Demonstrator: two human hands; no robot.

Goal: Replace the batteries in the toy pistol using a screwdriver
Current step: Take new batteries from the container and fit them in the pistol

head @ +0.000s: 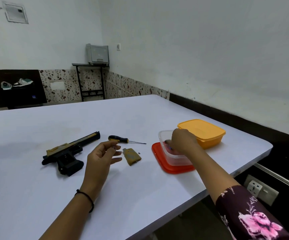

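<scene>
Floral sleeve (254, 217): lower right corner of the frame, closest to the lens, on the arm reaching out to the tubs.
Right hand (183, 140): right of centre, dipped into the clear tub (162, 135). Its fingers point down inside and are hidden by the knuckles, so I cannot tell whether they hold anything.
Clear tub: stands on a red lid (159, 160), with a closed yellow tub (204, 134) touching or just behind it. Small dark and blue shapes show inside, too blurred to name.
Left hand (102, 156): centre of the frame, raised above the table (53, 122), fingers loosely curled and apart, gripping nothing I can see.
Toy pistol (67, 153): left of centre, on its side, with what looks like the open battery bay facing up.
Battery cover (132, 155): just right of the left hand, off the pistol, with a tiny screw (139, 152) beside it.
Screwdriver (121, 139): above the cover, tip pointing right.
Risk, screw: it lies loose near both arms, so a sweep of the wrist could flick it off the table.
Risk, tub: it sits near the table's right edge, and a careless pull out could drag it off its lid.
Risk, batteries: picking by feel could bring out spent cells.
</scene>
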